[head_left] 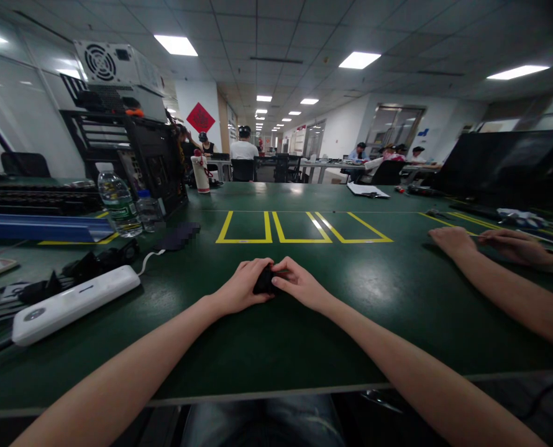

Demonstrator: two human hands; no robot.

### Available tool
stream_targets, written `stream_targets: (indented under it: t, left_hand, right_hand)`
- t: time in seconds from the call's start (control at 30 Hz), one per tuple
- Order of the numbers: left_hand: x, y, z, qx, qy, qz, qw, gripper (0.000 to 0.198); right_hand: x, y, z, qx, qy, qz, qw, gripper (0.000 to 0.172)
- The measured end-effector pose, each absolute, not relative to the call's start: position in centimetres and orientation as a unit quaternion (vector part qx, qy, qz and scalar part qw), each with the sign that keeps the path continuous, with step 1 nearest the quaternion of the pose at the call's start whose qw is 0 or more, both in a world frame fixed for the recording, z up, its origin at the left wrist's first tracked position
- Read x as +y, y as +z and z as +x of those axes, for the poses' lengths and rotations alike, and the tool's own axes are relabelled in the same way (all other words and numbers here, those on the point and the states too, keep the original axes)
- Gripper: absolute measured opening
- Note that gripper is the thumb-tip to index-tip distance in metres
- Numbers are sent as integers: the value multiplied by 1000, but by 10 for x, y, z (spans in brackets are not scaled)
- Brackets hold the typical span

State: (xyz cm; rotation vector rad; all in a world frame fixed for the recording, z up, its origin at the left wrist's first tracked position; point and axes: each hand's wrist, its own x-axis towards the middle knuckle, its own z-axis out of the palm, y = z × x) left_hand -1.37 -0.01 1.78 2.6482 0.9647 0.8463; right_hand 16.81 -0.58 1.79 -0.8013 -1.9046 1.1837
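My left hand (239,288) and my right hand (299,285) meet at the middle of the green table (388,292). Both are closed around a small black object (263,282) that rests on or just above the tabletop. Most of the object is hidden by my fingers, so I cannot make out what it is. Beyond my hands, yellow tape marks three boxes (299,228) on the table.
A white power strip (71,304) with black cables lies at the left, near water bottles (118,202) and a black rack (132,149). Another person's hands (486,243) rest on the table at the right. A dark monitor (509,164) stands far right. People sit at distant desks.
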Motion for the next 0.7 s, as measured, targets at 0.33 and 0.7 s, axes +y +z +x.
stream_targets:
  t: [0.33,0.7]
  left_hand:
    - [-2,20,-13,329,284,894,104,60]
    - [0,18,-13,326,289,895,97,60]
  right_hand:
    - [-4,19,170,-736,472,-341,345,29]
    - [-5,17,166,-740,457,-317,380,22]
